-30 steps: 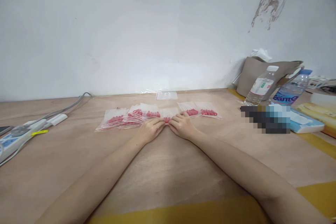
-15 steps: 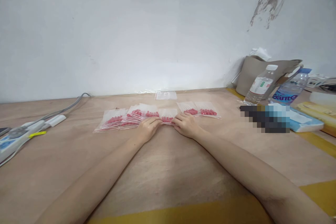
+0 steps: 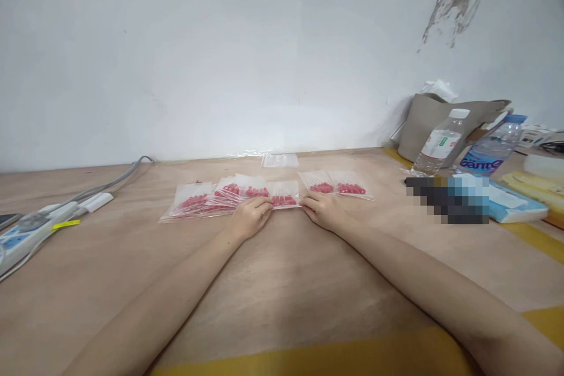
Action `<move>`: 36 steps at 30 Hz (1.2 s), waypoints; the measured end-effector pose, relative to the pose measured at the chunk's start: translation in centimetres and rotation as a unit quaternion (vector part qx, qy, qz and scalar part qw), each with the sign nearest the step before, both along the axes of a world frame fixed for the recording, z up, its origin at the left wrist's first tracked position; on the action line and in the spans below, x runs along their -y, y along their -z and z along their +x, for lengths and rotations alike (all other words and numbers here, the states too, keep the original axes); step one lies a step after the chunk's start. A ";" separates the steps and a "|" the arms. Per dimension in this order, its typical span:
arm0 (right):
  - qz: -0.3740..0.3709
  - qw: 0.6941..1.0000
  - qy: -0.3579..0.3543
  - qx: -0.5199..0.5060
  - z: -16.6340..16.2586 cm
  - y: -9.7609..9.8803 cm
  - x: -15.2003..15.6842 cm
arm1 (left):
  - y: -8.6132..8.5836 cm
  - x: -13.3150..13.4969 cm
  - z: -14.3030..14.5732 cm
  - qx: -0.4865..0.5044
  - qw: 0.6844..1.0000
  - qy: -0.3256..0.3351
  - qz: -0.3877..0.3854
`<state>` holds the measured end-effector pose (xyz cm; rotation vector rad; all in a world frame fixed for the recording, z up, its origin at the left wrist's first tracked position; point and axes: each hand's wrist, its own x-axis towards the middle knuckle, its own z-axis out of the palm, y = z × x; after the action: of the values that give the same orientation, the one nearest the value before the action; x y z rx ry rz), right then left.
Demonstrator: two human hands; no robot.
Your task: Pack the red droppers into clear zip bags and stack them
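A small clear plastic bag [image 3: 284,189] holding a row of red capsules lies flat in the middle of the table. My left hand [image 3: 252,216], fingers closed, grips its near left corner. At the near right corner, my right hand [image 3: 325,210] has its fingertips pinched on the edge. Both thumbs are mostly hidden. To the left, several similar bags [image 3: 187,195] of red capsules overlap one another. Two more capsule bags [image 3: 350,179] lie side by side beyond my right hand.
A flat clear bag [image 3: 281,160] lies by the wall. Left is a white power strip [image 3: 42,226] with a grey cable [image 3: 118,176]. On the right stand two water bottles [image 3: 440,144], a grey-brown container [image 3: 409,129] and a blue tissue pack [image 3: 520,208]. Yellow tape [image 3: 308,358] crosses the near table.
My right hand has slid a little to the right along the bag's near edge, uncovering more of the capsules. The left hand stays at its corner. The view has shifted slightly.
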<state>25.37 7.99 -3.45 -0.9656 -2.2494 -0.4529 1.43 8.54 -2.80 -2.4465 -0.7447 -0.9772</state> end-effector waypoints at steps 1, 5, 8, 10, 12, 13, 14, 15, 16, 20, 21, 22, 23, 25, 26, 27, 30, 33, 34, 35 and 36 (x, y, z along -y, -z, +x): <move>0.005 1.000 0.006 0.003 0.1 -0.1 0.1 | 0.0 0.1 0.2 -0.002 1.000 -0.002 -0.001; 0.005 1.000 0.013 0.011 -0.2 -0.3 0.1 | -0.1 0.2 1.9 -0.029 1.000 -0.001 0.000; 0.001 1.000 0.006 0.014 -0.3 -0.2 0.0 | 0.0 -0.1 3.8 -0.054 0.998 0.004 0.015; 0.005 1.000 0.006 0.013 -0.3 -0.1 -0.1 | 0.1 -0.4 4.8 -0.068 0.997 0.005 0.030; 0.010 1.000 0.004 0.014 -0.3 0.1 -0.2 | 0.1 -0.7 5.4 -0.082 0.995 0.005 0.047; 0.011 1.000 0.000 0.015 -0.3 0.1 -0.3 | 0.0 -0.8 5.6 -0.090 0.994 0.006 0.055; 0.012 1.000 -0.006 0.017 -0.2 0.1 -0.3 | -0.1 -0.9 5.6 -0.098 0.993 0.006 0.064; 0.013 1.000 -0.013 0.019 -0.3 0.0 -0.3 | -0.2 -0.9 5.6 -0.107 0.992 0.007 0.072; 0.014 1.000 -0.018 0.021 -0.3 0.0 -0.3 | -0.3 -1.0 5.6 -0.117 0.990 0.009 0.080; 0.030 0.999 -0.009 0.022 -0.4 -0.4 -0.2 | -0.6 -1.1 5.4 -0.152 0.982 0.014 0.108; 0.035 0.999 -0.005 0.020 -0.4 -0.4 -0.1 | -0.6 -1.1 5.4 -0.157 0.981 0.013 0.113; 0.038 0.999 -0.003 0.019 -0.4 -0.5 -0.1 | -0.7 -1.1 5.3 -0.161 0.980 0.010 0.119; 0.042 0.999 -0.005 0.018 -0.4 -0.5 -0.1 | -0.7 -1.1 5.3 -0.163 0.979 0.008 0.124; 0.046 0.999 -0.011 0.017 -0.4 -0.5 -0.1 | -0.8 -1.1 5.0 -0.168 0.977 0.004 0.133; 0.048 0.999 -0.014 0.017 -0.4 -0.6 -0.1 | -0.9 -1.1 4.8 -0.170 0.976 0.004 0.137; 0.050 0.999 -0.014 0.016 -0.4 -0.6 -0.1 | -0.9 -1.1 4.6 -0.173 0.975 0.003 0.141; 0.051 0.999 -0.010 0.004 -0.4 -0.7 0.0 | -1.1 -1.0 3.6 -0.178 0.973 0.002 0.148; 0.050 0.999 -0.008 -0.006 -0.4 -0.7 0.0 | -1.1 -1.0 2.4 -0.179 0.972 -0.004 0.152; 0.049 0.999 -0.007 -0.008 -0.3 -0.7 -0.1 | -1.1 -0.9 1.9 -0.179 0.972 -0.006 0.153; 0.048 0.999 -0.005 -0.009 -0.3 -0.7 -0.1 | -1.1 -0.9 1.5 -0.180 0.972 -0.006 0.153; 0.046 0.999 -0.004 -0.010 -0.3 -0.6 -0.1 | -1.2 -0.8 1.0 -0.181 0.971 -0.007 0.154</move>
<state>25.05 8.14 -2.81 -0.9099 -2.1943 -0.5372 2.45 9.37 -1.63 -2.2498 -0.4457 -0.5635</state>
